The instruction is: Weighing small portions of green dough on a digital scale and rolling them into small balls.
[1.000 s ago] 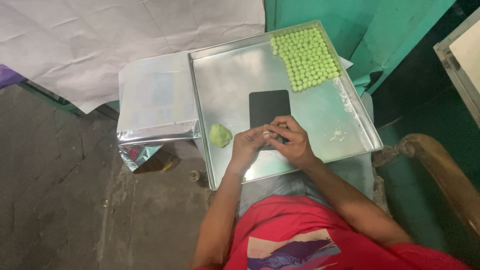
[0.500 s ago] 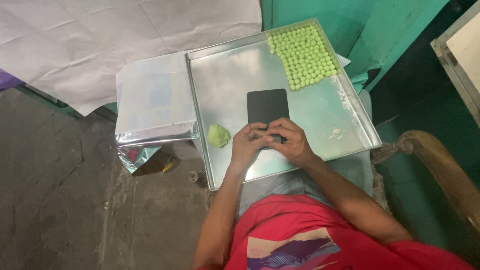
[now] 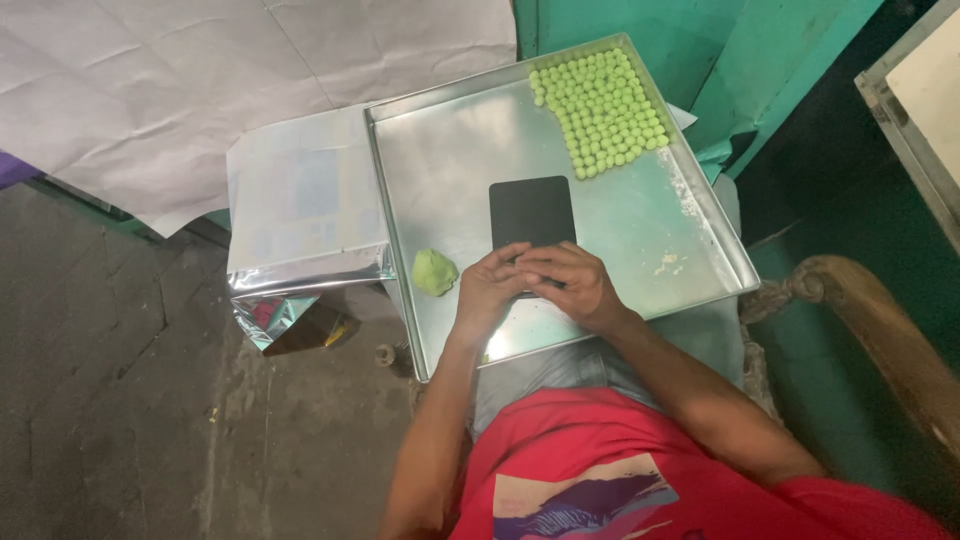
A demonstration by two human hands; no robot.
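A large steel tray (image 3: 470,170) rests on my lap. My left hand (image 3: 487,290) and my right hand (image 3: 572,283) meet over its near part, fingertips pressed together at the near edge of a flat black rectangular slab (image 3: 531,209). What lies between the fingers is hidden. A lump of green dough (image 3: 434,271) sits on the tray just left of my left hand. Several small green balls (image 3: 600,97) lie in tidy rows in the tray's far right corner.
A shiny silver foil pack (image 3: 300,215) lies left of the tray, with white paper (image 3: 200,80) spread beyond it. A grey floor is at the left. A green wall stands behind, and a wooden armrest (image 3: 870,320) curves at the right.
Both hands stay joined at the slab's near edge, with only slight finger motion. The view has shifted a little.
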